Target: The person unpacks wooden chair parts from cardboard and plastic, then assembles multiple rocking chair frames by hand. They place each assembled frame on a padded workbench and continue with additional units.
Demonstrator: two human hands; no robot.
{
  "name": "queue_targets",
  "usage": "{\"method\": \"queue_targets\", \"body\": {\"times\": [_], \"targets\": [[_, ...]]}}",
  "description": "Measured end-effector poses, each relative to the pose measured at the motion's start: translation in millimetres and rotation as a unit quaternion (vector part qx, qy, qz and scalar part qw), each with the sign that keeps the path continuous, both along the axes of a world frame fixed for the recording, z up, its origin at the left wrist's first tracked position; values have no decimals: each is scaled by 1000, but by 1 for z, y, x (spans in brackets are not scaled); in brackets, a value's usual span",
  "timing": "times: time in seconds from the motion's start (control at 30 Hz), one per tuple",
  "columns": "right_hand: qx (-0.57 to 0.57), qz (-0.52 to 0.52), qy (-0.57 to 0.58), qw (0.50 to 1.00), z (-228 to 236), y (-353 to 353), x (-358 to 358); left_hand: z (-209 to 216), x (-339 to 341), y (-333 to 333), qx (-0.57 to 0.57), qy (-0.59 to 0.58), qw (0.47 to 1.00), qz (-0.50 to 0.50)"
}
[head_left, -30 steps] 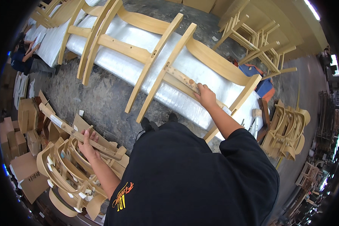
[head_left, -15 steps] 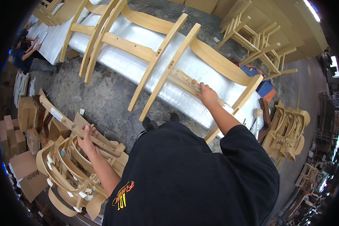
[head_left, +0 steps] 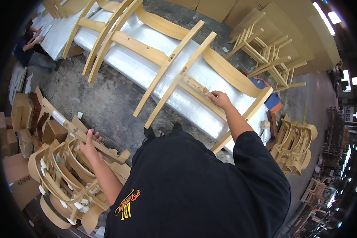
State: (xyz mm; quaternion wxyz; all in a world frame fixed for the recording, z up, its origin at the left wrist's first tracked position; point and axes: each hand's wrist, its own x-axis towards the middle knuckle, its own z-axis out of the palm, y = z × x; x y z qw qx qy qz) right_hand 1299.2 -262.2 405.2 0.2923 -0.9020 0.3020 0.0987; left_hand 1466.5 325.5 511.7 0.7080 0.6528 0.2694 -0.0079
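The film-covered worktop [head_left: 204, 73] runs aslant from the upper left to the right of the wearer, over a stained concrete floor [head_left: 115, 95]. Across it lie pale wooden chair-back frames; the nearest frame [head_left: 231, 73] has two splayed posts, a curved upper rail and a straighter lower rail, and a second frame [head_left: 141, 47] lies just left of it. Large cardboard sheets [head_left: 301, 43] stand at the upper right, behind a cluster of wooden chair frames [head_left: 269, 66]. A heap of curved wooden parts [head_left: 93, 218] sits low on the left, with cardboard boxes [head_left: 18, 170] beyond it, and another stack of curved parts [head_left: 293, 141] stands past the worktop's right end. At the far left edge a co-worker [head_left: 24, 51] reaches onto the covered surface.

A long labelled wooden bar [head_left: 73, 129] slants above the left-hand heap. The left hand [head_left: 90, 147] has its grip clamped around this bar — thumb on the near side, fingers beyond. On the nearest frame, between its posts, a marked wooden bar [head_left: 194, 85] lies along the lower rail. The right hand [head_left: 220, 99] has its grip closed on that bar, fingertips near a reddish-brown spot — whether they also touch the rail cannot be told.
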Motion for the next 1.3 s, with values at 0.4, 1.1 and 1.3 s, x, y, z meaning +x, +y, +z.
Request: {"method": "queue_targets", "body": {"times": [0.4,1.1,1.3], "targets": [[-125,-90,-200,968,-27,44,-9,19,-2,-8,37,-9,999,-1],[-83,63,-195,975,90,62,72,9,-17,12,157,-53,986,-1],[-164,137,-171,962,84,142,263,-76,1,95,235,44,970,-34]]}}
